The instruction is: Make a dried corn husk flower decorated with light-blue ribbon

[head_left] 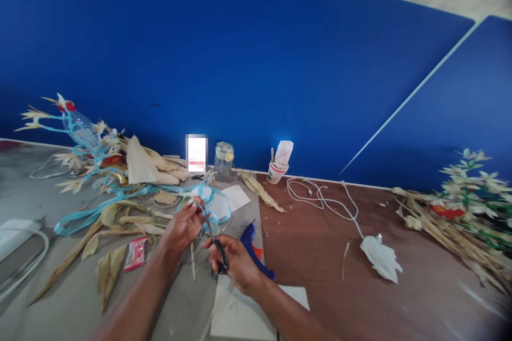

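My right hand (234,262) has its fingers through the black handles of a pair of scissors (219,256), with the blades pointing up and left. Their tips reach the fingers of my left hand (184,224), which pinches a light blue ribbon (219,213). Loops of that ribbon hang around the fingers and trail left across the table; the exact grip point is partly hidden. Beyond my hands lies a white sheet of paper (236,200). A dark blue glue gun (252,250) rests just right of my right hand, above a white board (256,314).
Dried corn husks (116,216) and a red packet (135,254) lie at left, near a plastic bottle (82,130) with husk flowers. A glass jar (224,162) and paper cup (277,170) stand against the blue partition (256,64). A white cable (332,200) curls at right.
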### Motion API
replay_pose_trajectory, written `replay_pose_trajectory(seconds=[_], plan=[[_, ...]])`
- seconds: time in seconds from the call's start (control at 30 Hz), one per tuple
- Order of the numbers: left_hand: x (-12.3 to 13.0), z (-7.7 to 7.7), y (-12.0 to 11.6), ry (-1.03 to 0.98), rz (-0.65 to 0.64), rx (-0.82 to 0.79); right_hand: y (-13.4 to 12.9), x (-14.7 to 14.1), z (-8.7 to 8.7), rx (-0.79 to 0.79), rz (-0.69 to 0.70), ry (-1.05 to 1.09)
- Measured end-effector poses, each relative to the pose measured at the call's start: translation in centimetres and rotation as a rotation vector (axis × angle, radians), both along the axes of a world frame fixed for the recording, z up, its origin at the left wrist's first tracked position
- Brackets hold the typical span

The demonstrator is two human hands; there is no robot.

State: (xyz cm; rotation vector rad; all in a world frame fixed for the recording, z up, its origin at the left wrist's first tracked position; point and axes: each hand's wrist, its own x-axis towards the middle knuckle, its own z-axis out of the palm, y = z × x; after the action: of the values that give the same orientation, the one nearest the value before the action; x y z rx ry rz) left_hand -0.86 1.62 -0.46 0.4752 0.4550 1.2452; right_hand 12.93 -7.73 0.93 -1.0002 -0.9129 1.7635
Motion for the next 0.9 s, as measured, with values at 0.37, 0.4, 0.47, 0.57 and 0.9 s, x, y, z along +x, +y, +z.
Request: replay_pose_trajectory(seconds=[0.37, 0.4, 0.47, 0.57, 0.9], plan=[[0.0, 0.1, 0.0, -0.037, 0.048, -0.083, -0.2, -0.3, 0.6, 0.046, -0.040, -0.013], [0.1, 0.0, 0.0, -0.033, 0.045, -0.083, -0.2, -0.4, 0.6, 0.046, -0.038, -0.019], [0.1, 0.0, 0.0, -0.026, 0.044, -0.080, -0.3, -0.4, 0.4, 0.048, -0.038, -0.033], [-0.1, -0.1, 0.1, -0.021, 0.021, -0.051, -0.3, -0.3, -0.1, 0.037, -0.030, -0.039], [-0.4, 0.6, -0.1, -0.002, 0.008, 0.023, -0.3, 1.0, 0.4, 0.003, 0.022, 0.028]])
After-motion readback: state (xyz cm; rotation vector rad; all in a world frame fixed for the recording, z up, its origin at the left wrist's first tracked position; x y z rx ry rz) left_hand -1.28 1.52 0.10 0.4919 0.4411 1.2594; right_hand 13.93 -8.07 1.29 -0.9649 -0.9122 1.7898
